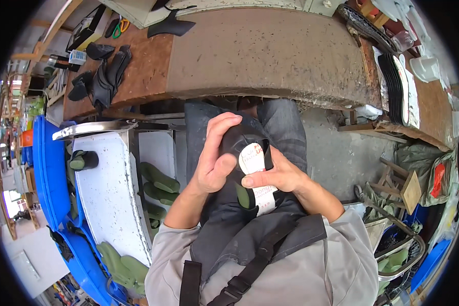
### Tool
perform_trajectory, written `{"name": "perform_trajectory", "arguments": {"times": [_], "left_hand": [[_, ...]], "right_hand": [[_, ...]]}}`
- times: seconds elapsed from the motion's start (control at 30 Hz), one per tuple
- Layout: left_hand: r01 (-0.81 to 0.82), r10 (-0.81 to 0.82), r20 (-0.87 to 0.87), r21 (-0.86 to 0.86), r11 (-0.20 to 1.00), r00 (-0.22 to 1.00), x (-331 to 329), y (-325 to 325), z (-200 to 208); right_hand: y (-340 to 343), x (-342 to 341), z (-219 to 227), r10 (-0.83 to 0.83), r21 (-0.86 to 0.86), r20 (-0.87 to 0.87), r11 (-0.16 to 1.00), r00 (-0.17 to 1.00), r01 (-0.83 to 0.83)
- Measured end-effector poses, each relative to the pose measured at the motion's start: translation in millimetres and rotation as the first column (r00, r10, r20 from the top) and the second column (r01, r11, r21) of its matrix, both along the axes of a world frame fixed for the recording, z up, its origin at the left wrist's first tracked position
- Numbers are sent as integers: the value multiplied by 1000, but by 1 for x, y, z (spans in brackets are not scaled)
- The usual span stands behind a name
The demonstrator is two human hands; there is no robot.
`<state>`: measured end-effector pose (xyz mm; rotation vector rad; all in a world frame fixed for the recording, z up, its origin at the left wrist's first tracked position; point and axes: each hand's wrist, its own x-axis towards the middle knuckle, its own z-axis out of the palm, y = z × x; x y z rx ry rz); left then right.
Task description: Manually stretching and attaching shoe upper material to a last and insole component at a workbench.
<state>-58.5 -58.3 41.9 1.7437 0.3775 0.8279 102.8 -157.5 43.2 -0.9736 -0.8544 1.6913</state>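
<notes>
Crosswise, just left of the right hand [285, 176], a white insole [252, 159] is pinched under its thumb; the left hand [214, 158] is held spread beside the boot [243, 133]

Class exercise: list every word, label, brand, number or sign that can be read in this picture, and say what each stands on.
White insole under the right hand: red lettering above and below the thumb; its wording is not copied out here.
Small white-and-blue box at the far left: print too small to read.
Pale insole beside the dark stack at right: faint marks, too small to read.
</notes>
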Motion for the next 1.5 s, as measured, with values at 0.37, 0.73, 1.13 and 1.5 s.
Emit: {"name": "perform_trajectory", "arguments": {"times": [0.37, 0.73, 1.13, 1.5], "left_hand": [[50, -24, -129, 204, 978, 991, -23, 7, 1], [249, -244, 46, -170, 953, 969, -9, 23, 7], [333, -314, 109, -297, 895, 943, 7, 14, 21], [380, -395, -36, -202, 903, 918, 18, 29, 38]], "right_hand": [[1, -12, -2, -3, 19, 43, 1000, 999, 2], [-9, -10, 20, -11, -46, 473, 998, 881, 37], [36, 21, 34, 61, 38, -145, 998, 988, -56], [22, 20, 17, 12, 146, -142, 989, 990, 9]]}}
